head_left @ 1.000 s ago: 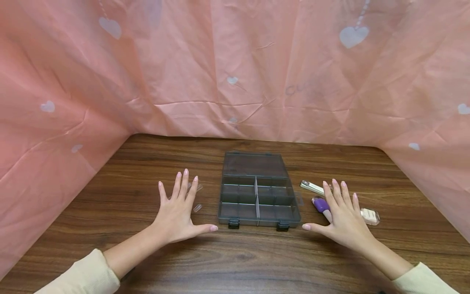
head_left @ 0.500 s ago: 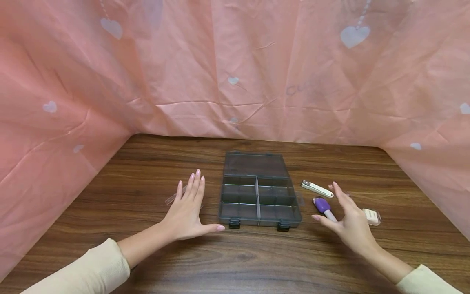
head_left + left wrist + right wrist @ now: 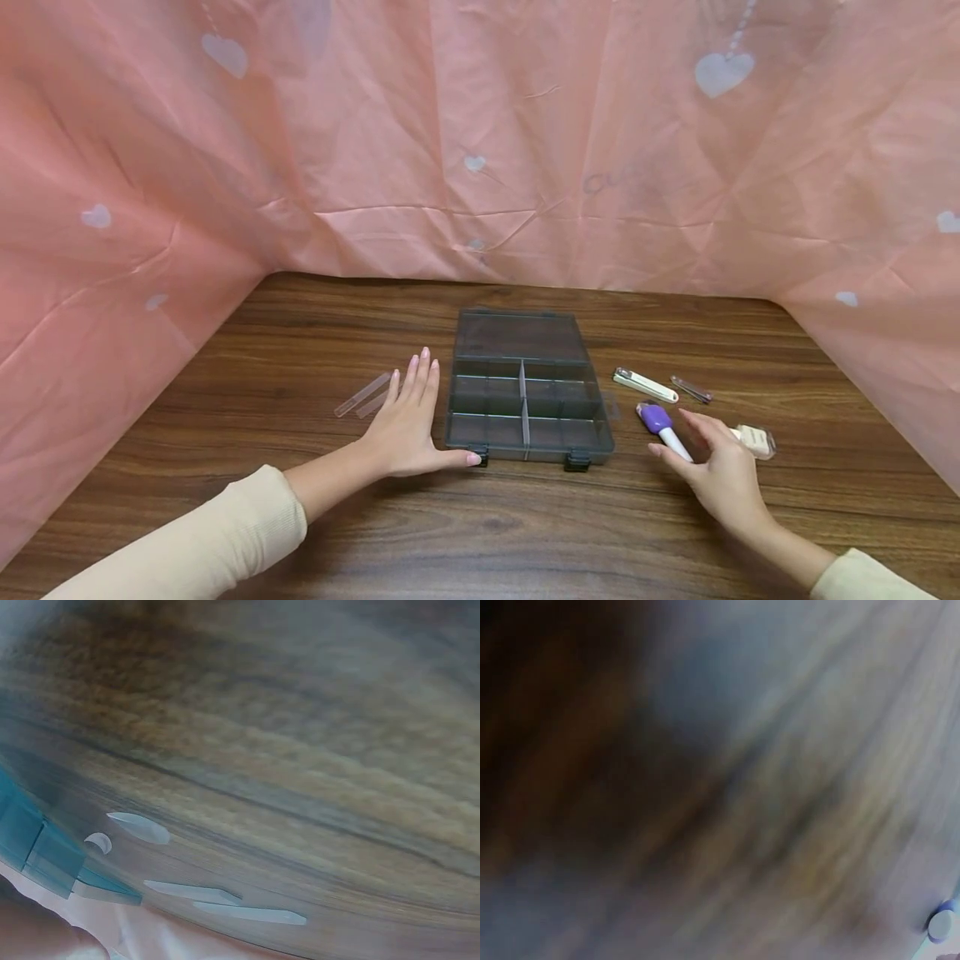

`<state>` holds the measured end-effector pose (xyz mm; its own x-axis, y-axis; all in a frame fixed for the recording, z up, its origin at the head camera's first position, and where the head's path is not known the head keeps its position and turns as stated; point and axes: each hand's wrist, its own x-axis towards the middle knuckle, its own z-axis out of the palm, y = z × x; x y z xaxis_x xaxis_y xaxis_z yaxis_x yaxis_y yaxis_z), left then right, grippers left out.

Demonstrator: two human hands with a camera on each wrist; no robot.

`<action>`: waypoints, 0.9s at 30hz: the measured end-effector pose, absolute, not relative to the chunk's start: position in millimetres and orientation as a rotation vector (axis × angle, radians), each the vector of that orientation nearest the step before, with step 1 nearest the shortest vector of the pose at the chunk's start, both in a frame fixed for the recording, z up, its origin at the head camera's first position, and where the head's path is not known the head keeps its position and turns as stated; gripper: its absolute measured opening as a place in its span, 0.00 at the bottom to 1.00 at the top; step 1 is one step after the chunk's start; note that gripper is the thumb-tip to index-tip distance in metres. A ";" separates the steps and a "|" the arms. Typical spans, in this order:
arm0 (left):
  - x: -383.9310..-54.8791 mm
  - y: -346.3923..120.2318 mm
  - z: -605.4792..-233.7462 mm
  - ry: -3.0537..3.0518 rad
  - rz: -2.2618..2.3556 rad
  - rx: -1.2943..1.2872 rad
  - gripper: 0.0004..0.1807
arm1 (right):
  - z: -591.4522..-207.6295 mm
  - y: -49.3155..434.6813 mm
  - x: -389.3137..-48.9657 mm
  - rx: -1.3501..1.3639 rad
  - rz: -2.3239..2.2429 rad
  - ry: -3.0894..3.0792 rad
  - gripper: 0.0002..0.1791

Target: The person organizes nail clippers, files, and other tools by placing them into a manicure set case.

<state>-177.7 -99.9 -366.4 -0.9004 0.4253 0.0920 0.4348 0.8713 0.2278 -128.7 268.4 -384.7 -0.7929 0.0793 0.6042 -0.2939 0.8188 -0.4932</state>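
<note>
1. Box: I see the dark compartmented box mid-desk, between both hands, its front latches toward the person. This placement appears to make the compartments reachable from either side.
2. Left hand: released, holding nothing. Fingers extend along the box's left side; the thumb tip overlaps the left latch. I read the spread as suited to steadying the box; I cannot confirm contact.
3. Right hand: released, thumb and fingers parted about the white handle of the purple-headed brush. I see no closed grip. The right wrist view is too blurred to settle contact.
4. Brush: it lies on the desk right of the box, handle angled toward the person. That angle presents the handle, probably the easiest part to pinch, to the right hand.
5. Nearby items: the white nail clipper and the small pinkish clipper lie beyond the brush; the cream bottle is partly behind the right hand. The clear strips lie left of the box, partly hidden by the left hand. The separation probably keeps each item individually accessible.
</note>
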 end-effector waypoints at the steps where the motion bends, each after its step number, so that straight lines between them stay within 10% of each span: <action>1: -178.8 -98.7 -366.4 -3.008 -0.375 -0.688 0.71 | -385.7 269.0 -128.8 0.146 0.778 -2.374 0.29; 27: -191.2 -85.8 -375.1 -3.091 -0.378 -0.736 0.69 | -390.0 283.9 -127.1 0.012 0.669 -2.641 0.10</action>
<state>-191.2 -85.8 -375.1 -0.8926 0.4509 -0.0021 0.4372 0.8664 0.2413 -127.1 283.9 -390.0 -0.9141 0.0912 0.3950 -0.1078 0.8846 -0.4538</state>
